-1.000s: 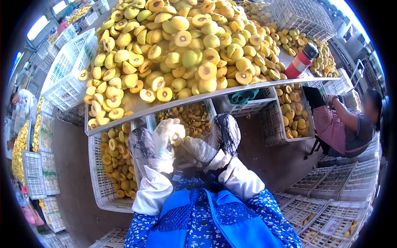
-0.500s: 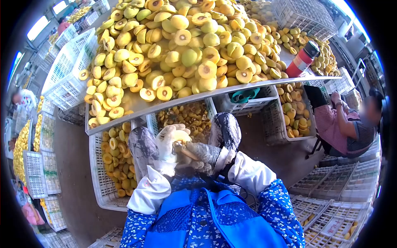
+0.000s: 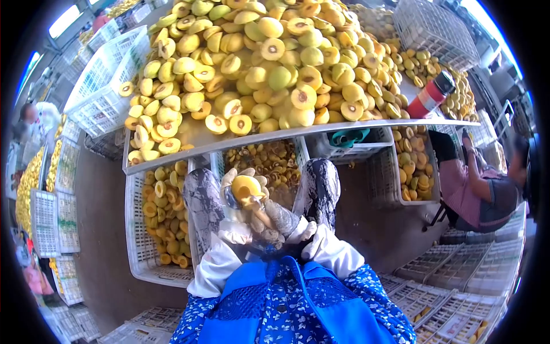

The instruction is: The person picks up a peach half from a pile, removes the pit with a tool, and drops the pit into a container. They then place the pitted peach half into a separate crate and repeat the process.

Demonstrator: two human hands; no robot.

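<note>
A yellow peach half (image 3: 246, 187) rests in my left hand (image 3: 230, 196), which wears a pale glove and has its fingers curled round the fruit. My right hand (image 3: 279, 218), in a dirty grey glove, grips a pitting tool (image 3: 262, 215) with a tan handle. The tool's metal end touches the lower edge of the peach half. Both hands are close together above my lap, between my knees. Beyond them, a large pile of peach halves (image 3: 279, 77), many with pits showing, covers the metal table (image 3: 298, 133).
Beneath the table, crates of peach halves stand at left (image 3: 135, 229) and right (image 3: 389, 186); a middle crate (image 3: 302, 153) holds pieces and scraps. A red bottle (image 3: 429, 98) stands on the table. Another person (image 3: 481, 192) sits at right. Stacked crates (image 3: 458, 286) fill the lower right.
The peach half is now tilted with its yellow surface showing more, and the tool has shifted to its lower edge. The view has swung slightly left. Both hands keep their holds.
</note>
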